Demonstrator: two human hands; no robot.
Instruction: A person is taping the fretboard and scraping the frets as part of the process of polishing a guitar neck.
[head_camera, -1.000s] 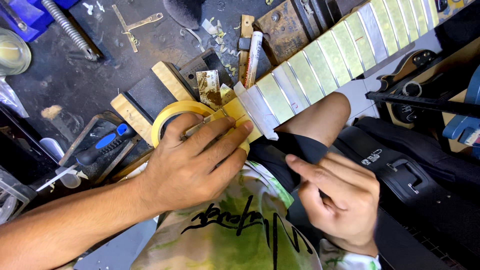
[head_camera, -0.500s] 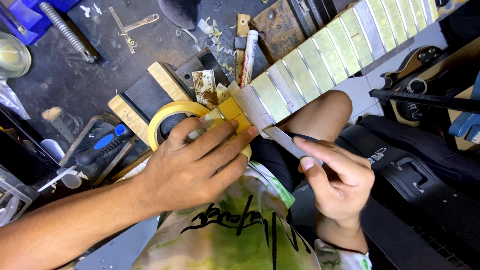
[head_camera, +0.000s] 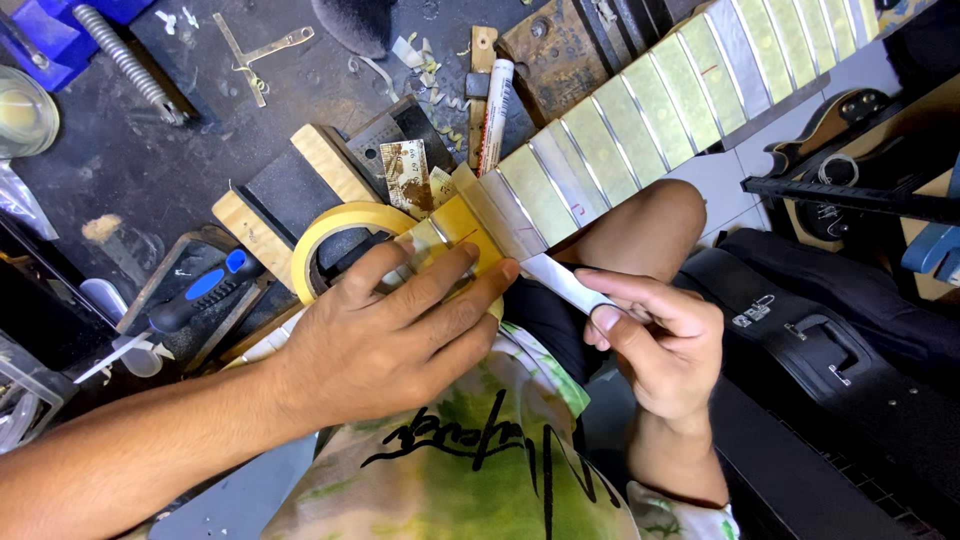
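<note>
Here, a guitar neck (head_camera: 640, 120) runs diagonally from the frame's centre to its upper right, its fretboard covered in pale strips of masking tape between the frets. At the neck's lower end, near the centre, the left hand (head_camera: 390, 340) lies flat with fingers together, pressing down on the taped end and on a roll of yellow masking tape (head_camera: 340, 235) just beside it. The right hand (head_camera: 660, 350), centre right, is pinched shut on a strip of tape (head_camera: 565, 283), thumb and fingers clamped on its free end, and the strip stretches up and left to the neck's end. A white marker (head_camera: 495, 110) lies above the neck, upper centre. A blue-handled screwdriver (head_camera: 195, 300) rests at centre left on the dark table (head_camera: 120, 160). A black case (head_camera: 850, 370) occupies the lower right of the frame.
</note>
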